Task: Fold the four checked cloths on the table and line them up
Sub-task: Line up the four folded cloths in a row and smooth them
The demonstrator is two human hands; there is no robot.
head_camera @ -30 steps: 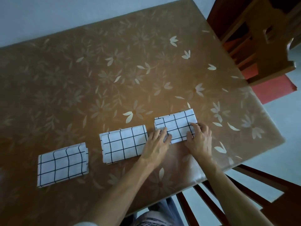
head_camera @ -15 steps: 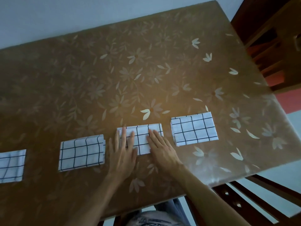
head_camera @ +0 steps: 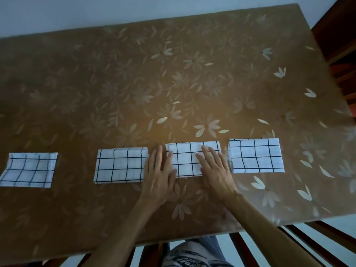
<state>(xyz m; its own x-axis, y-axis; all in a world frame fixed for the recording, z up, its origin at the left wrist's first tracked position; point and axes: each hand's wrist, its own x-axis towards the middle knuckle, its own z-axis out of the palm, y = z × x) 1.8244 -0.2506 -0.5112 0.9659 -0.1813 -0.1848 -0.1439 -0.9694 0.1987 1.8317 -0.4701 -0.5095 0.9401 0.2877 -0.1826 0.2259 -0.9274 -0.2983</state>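
A home dining room, table under a brown flowered cover, wooden chairs around it, plain pale wall behind

Four white cloths with dark grid lines lie flat in a row across the lower frame, each folded into a rectangle. The leftmost cloth sits well apart at the left edge. The second cloth, third cloth and rightmost cloth lie near one another without touching.
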